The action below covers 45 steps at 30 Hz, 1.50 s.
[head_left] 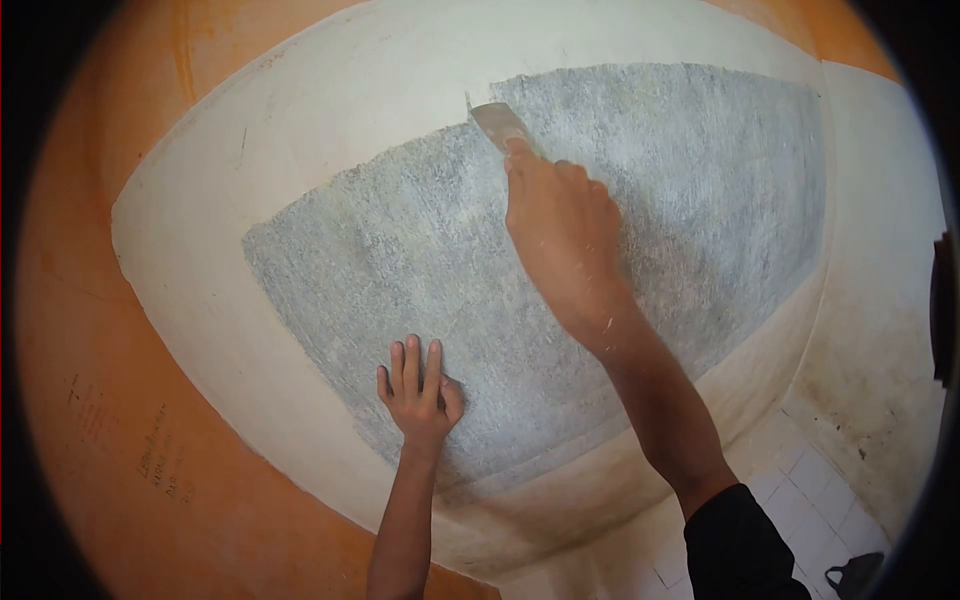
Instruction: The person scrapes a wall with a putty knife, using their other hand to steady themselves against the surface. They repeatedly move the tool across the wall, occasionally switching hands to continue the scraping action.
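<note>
I have the right hand (568, 225) on my feed, closed round the scraper (498, 122), handle mostly hidden; blade juts up and left from the grip, its edge at the upper border of the grey patch (690, 130), against white paint (330, 110); left hand (422, 395) farther off, below, fingers spread over the patch, holding nothing.

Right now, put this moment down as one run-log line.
right hand: holding scraper at upper edge of grey patch | left hand: spread against grey patch | white wall: bordering grey patch
</note>
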Tool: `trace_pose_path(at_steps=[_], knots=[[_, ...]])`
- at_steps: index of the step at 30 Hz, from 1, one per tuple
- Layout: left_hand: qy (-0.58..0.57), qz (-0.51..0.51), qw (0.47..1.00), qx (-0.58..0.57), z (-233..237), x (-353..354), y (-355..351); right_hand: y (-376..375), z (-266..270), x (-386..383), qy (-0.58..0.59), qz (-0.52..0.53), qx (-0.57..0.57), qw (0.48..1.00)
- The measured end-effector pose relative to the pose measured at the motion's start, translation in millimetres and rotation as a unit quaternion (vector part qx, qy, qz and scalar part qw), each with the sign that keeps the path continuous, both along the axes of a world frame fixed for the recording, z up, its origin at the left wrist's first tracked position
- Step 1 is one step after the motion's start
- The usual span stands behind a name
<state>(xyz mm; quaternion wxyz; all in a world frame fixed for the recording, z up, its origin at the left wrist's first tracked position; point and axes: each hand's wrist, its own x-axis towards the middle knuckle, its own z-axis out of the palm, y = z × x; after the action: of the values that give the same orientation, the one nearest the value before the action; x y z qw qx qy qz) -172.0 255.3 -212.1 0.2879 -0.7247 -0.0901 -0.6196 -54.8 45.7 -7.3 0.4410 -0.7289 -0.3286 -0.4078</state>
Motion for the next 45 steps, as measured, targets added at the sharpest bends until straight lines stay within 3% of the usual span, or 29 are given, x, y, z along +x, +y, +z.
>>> trace_pose_path(at_steps=[4,7,11,14,22,38,43,45], knots=[[0.006,-0.002,1.0,-0.01,0,-2,-2,0,-12,-4,0.007,-0.027,-0.039,0.999],[0.013,-0.006,1.0,0.001,2,-3,-2,-15,5,-9,0.017,0.023,-0.031,0.999],[0.005,0.006,1.0,-0.009,0,-3,-3,-3,-17,1,-0.008,-0.008,-0.015,1.0],[-0.004,0.007,1.0,0.0,1,1,0,2,-3,11,-0.013,0.006,0.015,1.0],[0.006,-0.006,1.0,-0.002,2,0,0,2,-7,12,-0.031,-0.059,-0.015,0.998],[0.006,-0.012,1.0,-0.008,0,-2,0,-2,-7,7,-0.019,-0.019,-0.026,0.999],[0.007,-0.012,1.0,-0.01,-4,-2,0,5,-14,-2,-0.065,-0.098,-0.023,0.993],[0.004,-0.013,1.0,-0.003,-2,-2,-1,4,-8,-1,-0.061,-0.083,-0.017,0.995]])
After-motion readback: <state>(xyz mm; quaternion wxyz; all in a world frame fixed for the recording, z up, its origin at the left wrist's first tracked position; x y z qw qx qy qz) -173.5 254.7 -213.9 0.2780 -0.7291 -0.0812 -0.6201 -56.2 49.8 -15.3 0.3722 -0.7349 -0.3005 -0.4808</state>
